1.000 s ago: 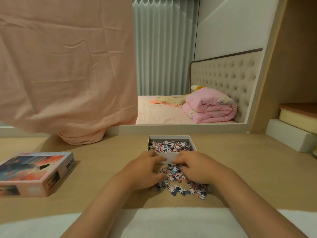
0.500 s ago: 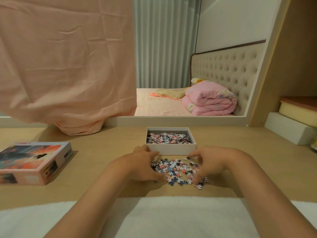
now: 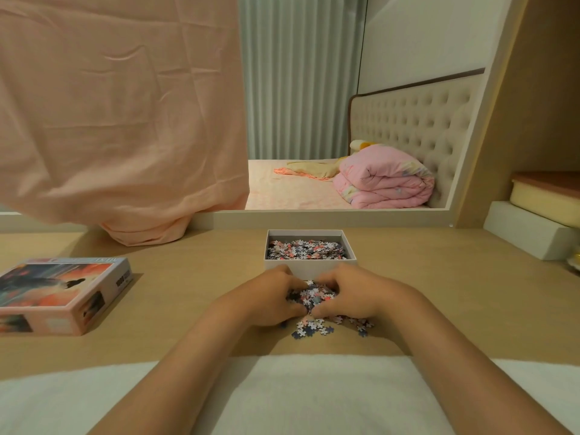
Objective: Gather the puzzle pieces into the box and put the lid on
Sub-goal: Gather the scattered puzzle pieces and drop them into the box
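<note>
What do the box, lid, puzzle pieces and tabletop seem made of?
The box: likely matte white cardboard, thin straight walls. The lid: probably printed cardboard, slight sheen on the picture. The puzzle pieces: seemingly thin die-cut card, printed faces. The tabletop: pale wood-look surface, smooth and matte; veneer or laminate cannot be told.

One wide-angle camera, worn on the person's head, looks forward and down across the table from its near edge toward its far edge, where a bed shows beyond. It sits close above the work: both forearms rise from the bottom of the view to the left hand and right hand, cupped round puzzle pieces at mid-view just before the box. The lid lies well to the left on the table, cut by the view's left border.
</note>
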### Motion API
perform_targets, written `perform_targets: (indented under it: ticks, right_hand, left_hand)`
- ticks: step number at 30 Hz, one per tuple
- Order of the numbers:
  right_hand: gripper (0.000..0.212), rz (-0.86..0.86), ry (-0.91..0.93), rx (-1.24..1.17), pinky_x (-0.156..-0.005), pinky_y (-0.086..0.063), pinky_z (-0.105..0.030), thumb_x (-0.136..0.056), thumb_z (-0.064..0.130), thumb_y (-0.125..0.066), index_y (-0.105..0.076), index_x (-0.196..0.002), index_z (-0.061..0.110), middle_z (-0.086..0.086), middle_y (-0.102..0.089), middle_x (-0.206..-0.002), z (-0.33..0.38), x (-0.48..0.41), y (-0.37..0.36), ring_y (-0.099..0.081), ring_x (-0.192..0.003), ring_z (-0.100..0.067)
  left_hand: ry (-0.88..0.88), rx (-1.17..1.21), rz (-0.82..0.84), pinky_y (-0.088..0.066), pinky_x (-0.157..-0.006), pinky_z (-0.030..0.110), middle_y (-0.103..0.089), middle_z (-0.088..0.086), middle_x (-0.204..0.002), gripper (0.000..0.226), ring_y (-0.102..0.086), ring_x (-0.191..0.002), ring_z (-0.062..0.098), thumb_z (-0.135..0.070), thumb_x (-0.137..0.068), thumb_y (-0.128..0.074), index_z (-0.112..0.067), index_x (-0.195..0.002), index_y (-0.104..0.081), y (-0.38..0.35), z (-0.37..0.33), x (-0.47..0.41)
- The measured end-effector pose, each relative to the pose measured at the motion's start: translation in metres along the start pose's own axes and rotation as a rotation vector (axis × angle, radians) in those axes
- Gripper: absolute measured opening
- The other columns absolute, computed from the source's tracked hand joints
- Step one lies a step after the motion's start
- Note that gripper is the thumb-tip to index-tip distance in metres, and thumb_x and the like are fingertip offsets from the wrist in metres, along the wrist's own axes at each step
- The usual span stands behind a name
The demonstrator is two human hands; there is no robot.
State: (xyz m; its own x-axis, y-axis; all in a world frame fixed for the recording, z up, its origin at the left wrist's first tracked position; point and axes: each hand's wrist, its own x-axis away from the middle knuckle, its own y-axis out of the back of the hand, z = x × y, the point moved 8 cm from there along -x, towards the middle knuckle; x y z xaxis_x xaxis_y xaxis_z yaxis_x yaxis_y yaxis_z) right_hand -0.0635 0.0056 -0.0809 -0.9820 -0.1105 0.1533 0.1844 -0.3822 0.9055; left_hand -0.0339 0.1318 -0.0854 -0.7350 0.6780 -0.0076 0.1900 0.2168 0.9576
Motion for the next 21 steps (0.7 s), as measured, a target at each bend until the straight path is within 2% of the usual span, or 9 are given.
perform_targets:
  ticks: [2, 4, 6, 9, 15, 18, 21]
  right_hand:
    - [0.065, -0.051, 0.005, -0.007, -0.063, -0.040, -0.025, -0.076, 0.055, -0.077, -0.061, -0.133, 0.028, 0.019, -0.053, -0.080, 0.003, -0.003, -0.002, -0.049, -0.073, -0.004]
    - [0.060, -0.097, 0.000, -0.012, -0.073, -0.046, -0.028, -0.079, 0.050, -0.077, -0.062, -0.133, 0.026, 0.009, -0.066, -0.100, 0.005, -0.004, 0.000, -0.057, -0.087, -0.011]
    - [0.051, -0.150, -0.006, 0.003, -0.081, -0.049, -0.028, -0.084, 0.041, -0.076, -0.065, -0.130, 0.023, 0.003, -0.069, -0.112, 0.005, -0.003, 0.004, -0.062, -0.095, -0.013]
    - [0.042, -0.226, -0.001, -0.027, -0.082, -0.051, -0.026, -0.085, 0.032, -0.077, -0.069, -0.125, 0.021, 0.001, -0.071, -0.108, 0.006, 0.000, 0.012, -0.064, -0.091, -0.013]
    - [0.023, -0.321, 0.002, -0.209, -0.059, -0.045, -0.021, -0.081, 0.021, -0.081, -0.077, -0.104, 0.022, 0.008, -0.067, -0.074, 0.001, -0.003, 0.021, -0.060, -0.063, -0.007]
    - [0.021, -0.412, 0.014, -0.296, -0.061, -0.048, -0.022, -0.080, 0.018, -0.081, -0.077, -0.100, 0.025, 0.008, -0.067, -0.077, 0.003, -0.006, 0.037, -0.060, -0.066, -0.007]
    - [0.018, -0.485, 0.036, -0.336, -0.066, -0.053, -0.031, -0.081, 0.015, -0.080, -0.079, -0.096, 0.024, 0.006, -0.071, -0.080, 0.009, -0.015, 0.058, -0.061, -0.067, -0.006]
  left_hand:
    - [-0.034, 0.033, -0.055, -0.039, -0.083, 0.025, -0.044, -0.007, -0.107, 0.048, -0.049, -0.093, 0.011, -0.038, -0.088, -0.066, -0.029, -0.134, -0.057, 0.003, -0.006, -0.001]
    - [-0.042, 0.053, -0.116, -0.041, -0.083, 0.024, -0.049, -0.007, -0.109, 0.042, -0.052, -0.094, 0.011, -0.037, -0.086, -0.069, -0.028, -0.127, -0.062, 0.007, -0.005, -0.002]
    - [-0.045, 0.056, -0.171, -0.042, -0.082, 0.023, -0.055, -0.005, -0.109, 0.032, -0.055, -0.094, 0.012, -0.036, -0.088, -0.068, -0.026, -0.118, -0.067, 0.011, -0.003, -0.002]
    - [-0.046, 0.083, -0.215, -0.043, -0.077, 0.020, -0.063, -0.007, -0.103, 0.018, -0.055, -0.085, 0.008, -0.030, -0.090, -0.068, -0.024, -0.107, -0.072, 0.016, -0.001, -0.002]
    - [-0.006, 0.300, -0.279, -0.045, -0.067, 0.018, -0.069, -0.012, -0.086, 0.007, -0.061, -0.074, 0.002, -0.023, -0.085, -0.075, -0.024, -0.092, -0.074, 0.022, 0.005, -0.005]
    - [0.013, 0.418, -0.326, -0.049, -0.062, 0.018, -0.070, -0.010, -0.077, 0.010, -0.064, -0.068, 0.003, -0.018, -0.085, -0.074, -0.028, -0.083, -0.072, 0.037, 0.009, -0.010]
    - [0.018, 0.491, -0.376, -0.055, -0.064, 0.027, -0.072, -0.007, -0.076, 0.007, -0.066, -0.068, 0.012, -0.018, -0.085, -0.074, -0.024, -0.085, -0.072, 0.057, 0.015, -0.021]
